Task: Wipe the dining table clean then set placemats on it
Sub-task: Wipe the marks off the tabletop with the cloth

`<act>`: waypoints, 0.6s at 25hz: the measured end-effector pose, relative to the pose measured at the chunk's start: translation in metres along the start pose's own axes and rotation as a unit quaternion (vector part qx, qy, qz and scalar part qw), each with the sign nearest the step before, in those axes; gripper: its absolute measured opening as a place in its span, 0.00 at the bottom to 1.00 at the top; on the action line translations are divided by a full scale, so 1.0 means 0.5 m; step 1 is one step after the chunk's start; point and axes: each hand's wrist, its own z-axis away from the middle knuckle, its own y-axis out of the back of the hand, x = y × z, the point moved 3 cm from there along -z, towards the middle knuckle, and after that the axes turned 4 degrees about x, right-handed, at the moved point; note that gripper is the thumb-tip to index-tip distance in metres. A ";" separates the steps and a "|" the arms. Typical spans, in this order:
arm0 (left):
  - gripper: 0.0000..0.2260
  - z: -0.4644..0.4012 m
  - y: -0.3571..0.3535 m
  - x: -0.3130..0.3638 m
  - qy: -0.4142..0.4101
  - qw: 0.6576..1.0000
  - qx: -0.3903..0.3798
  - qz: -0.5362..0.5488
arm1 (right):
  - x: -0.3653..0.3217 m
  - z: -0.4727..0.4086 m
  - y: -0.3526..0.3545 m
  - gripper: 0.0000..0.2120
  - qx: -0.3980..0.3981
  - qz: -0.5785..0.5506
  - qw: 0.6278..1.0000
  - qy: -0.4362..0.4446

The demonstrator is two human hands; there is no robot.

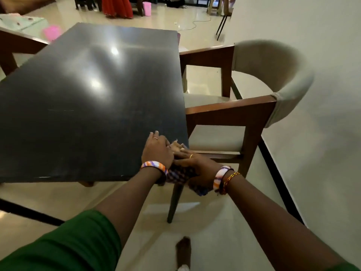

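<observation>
Dark table (88, 94) corner: hands (both) on checkered cloth (180, 174).

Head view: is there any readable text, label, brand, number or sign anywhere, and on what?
None: no readable text in this view.
The dark table, the chair and the checked cloth under both hands carry no print.
The pink bucket far back is too small and blurred to tell.
</observation>
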 end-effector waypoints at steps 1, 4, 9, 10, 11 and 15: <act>0.10 -0.031 -0.015 0.019 0.012 1.000 -0.001 0.011 | 0.019 -0.007 0.011 0.31 -0.034 -0.012 0.999 0.007; 0.10 -0.110 -0.050 0.065 0.034 0.999 -0.014 0.026 | 0.073 -0.032 0.055 0.26 -0.111 -0.002 0.992 0.054; 0.09 -0.224 -0.093 0.166 0.090 0.993 -0.040 0.059 | 0.242 -0.052 0.198 0.29 0.006 0.000 1.000 0.003; 0.09 -0.241 -0.098 0.194 0.084 0.994 -0.045 0.058 | 0.270 -0.053 0.233 0.30 0.036 -0.027 0.999 -0.008; 0.10 -0.258 -0.104 0.222 0.073 0.995 -0.044 0.053 | 0.295 -0.055 0.267 0.30 0.062 -0.057 0.996 -0.012; 0.12 -0.340 -0.156 0.357 0.067 0.995 -0.003 0.079 | 0.437 -0.066 0.396 0.27 0.078 -0.064 0.994 0.036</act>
